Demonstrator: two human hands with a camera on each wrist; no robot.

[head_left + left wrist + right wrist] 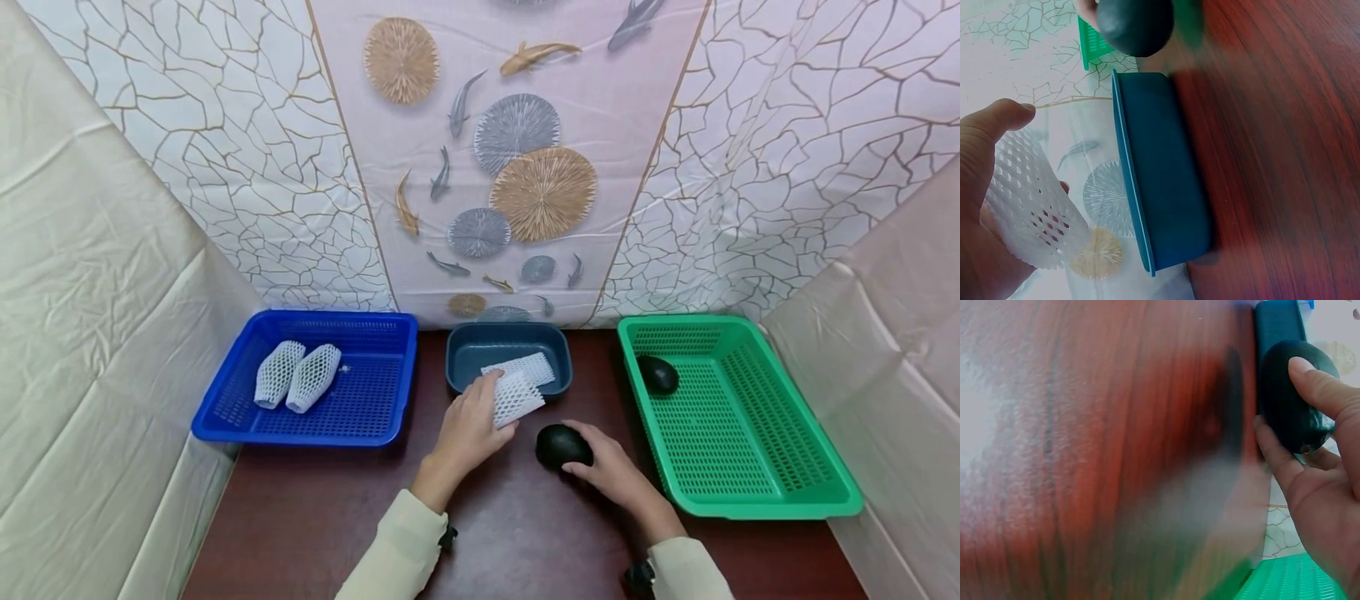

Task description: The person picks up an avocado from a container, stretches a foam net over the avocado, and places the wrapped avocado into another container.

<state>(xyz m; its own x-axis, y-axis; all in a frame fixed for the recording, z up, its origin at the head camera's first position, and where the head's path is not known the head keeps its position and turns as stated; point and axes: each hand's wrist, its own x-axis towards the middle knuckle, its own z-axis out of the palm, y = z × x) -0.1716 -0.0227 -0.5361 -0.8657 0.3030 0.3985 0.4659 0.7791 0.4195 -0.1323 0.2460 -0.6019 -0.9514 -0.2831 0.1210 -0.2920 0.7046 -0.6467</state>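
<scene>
My left hand (467,427) holds a white foam net sleeve (517,400), flattened, between thumb and fingers just in front of a small dark teal basin (459,367). Another white foam net (536,365) lies in that basin. In the left wrist view the held sleeve (1035,200) bulges slightly, its open end pointing away from the palm. My right hand (613,468) grips a glossy black oval fruit (561,447) above the table, right of the sleeve. Thumb and fingers wrap its sides in the right wrist view, where the fruit (1291,406) shows a small stem scar.
A blue basket (360,429) on the left holds two net-wrapped items (313,379). On the right stands a green basket (750,504) with one black oval fruit (657,376) at its left wall. Everything rests on a reddish-brown table (525,533) against a patterned cloth backdrop (420,167).
</scene>
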